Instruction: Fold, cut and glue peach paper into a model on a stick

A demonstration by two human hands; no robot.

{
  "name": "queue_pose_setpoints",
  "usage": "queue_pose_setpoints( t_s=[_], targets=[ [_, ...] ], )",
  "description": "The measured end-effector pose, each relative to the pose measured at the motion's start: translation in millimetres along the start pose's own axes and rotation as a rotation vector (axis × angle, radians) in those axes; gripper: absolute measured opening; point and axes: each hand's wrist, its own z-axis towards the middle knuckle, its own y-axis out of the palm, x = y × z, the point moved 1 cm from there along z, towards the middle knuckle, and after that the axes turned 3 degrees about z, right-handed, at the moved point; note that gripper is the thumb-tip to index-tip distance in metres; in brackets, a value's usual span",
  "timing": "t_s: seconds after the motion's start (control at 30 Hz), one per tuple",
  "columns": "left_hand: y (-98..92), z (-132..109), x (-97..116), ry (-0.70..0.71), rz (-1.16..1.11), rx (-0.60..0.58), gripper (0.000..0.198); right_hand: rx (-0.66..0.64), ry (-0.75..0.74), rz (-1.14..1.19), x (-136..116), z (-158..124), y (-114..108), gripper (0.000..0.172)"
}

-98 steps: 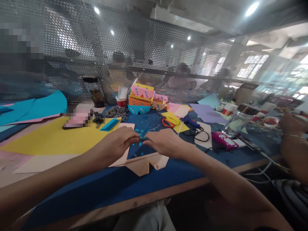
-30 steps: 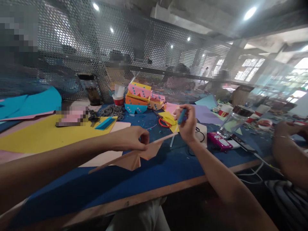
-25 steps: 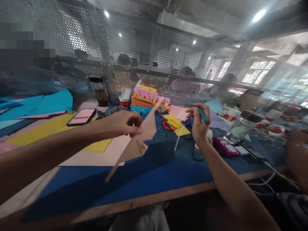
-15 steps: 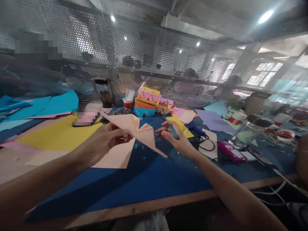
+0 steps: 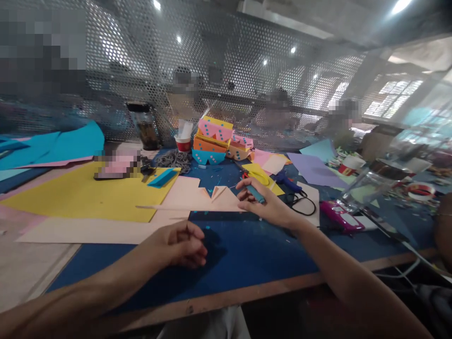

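Note:
My left hand [image 5: 185, 245] hovers over the blue table mat [image 5: 247, 254], fingers curled loosely, with no object visible in it. My right hand [image 5: 263, 202] holds a teal-handled tool [image 5: 254, 193] with a thin tip pointing left. Just left of those fingertips lies a folded peach paper piece [image 5: 197, 200] with a notch and small raised flaps in its upper edge. Its long pointed end stretches left over a yellow sheet [image 5: 116, 193].
Stacked coloured paper pieces with dots [image 5: 212, 141] stand behind, beside a red-and-white cup [image 5: 183, 142] and a dark-lidded jar [image 5: 146, 129]. Yellow scissors [image 5: 259, 176], a blue glue gun [image 5: 289, 184], a magenta packet [image 5: 342, 216] and a clear jar [image 5: 367, 186] lie right.
The folded peach paper has left my left hand and rests on the table. My left hand has moved down towards the table's front edge. My right hand still holds the teal tool.

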Motion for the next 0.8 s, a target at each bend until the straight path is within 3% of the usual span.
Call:
queue_pose_setpoints(
  t_s=[0.03, 0.1, 0.2, 0.27, 0.37, 0.47, 0.6, 0.7, 0.8],
  targets=[
    [2.9, -5.6, -3.3, 0.094, 0.186, -0.04, 0.023, -0.022, 0.02, -0.015, -0.3, -2.2, -2.8, 0.034],
    [7.5, -13.9, -6.4, 0.397, 0.558, -0.007, 0.013, -0.071, 0.056, -0.045, -1.5, -7.7, -6.3, 0.031],
    [15.2, -14.3, -8.0, 0.809, 0.959, 0.037, 0.031, -0.13, 0.085, -0.123, -3.5, -16.3, -6.7, 0.028],
    [20.7, -7.3, -9.6, 0.963, 1.167, 0.045, 0.045, -0.15, 0.08, -0.2, -3.9, -20.8, -4.9, 0.029],
    [27.5, 3.4, -11.3, 1.03, 1.363, 0.049, 0.059, -0.174, 0.055, -0.288, -1.7, -24.9, -0.9, 0.028],
    [29.2, 6.6, -9.9, 0.985, 1.431, 0.009, 0.069, -0.163, 0.011, -0.359, 1.3, -26.9, 3.8, 0.025],
    [25.7, 5.4, -8.1, 0.98, 1.453, -0.004, 0.074, 0.081, -0.129, -0.465, -3.2, -32.8, 9.6, 0.019],
    [23.7, 6.2, -10.6, 1.053, 1.444, 0.033, 0.075, 0.157, -0.138, -0.297, -9.8, -41.8, 15.5, 0.029],
    [22.1, 8.9, -17.0, 1.098, 1.443, 0.068, 0.079, 0.179, -0.028, -0.115, -10.5, -48.8, 22.8, 0.038]
  ],
)
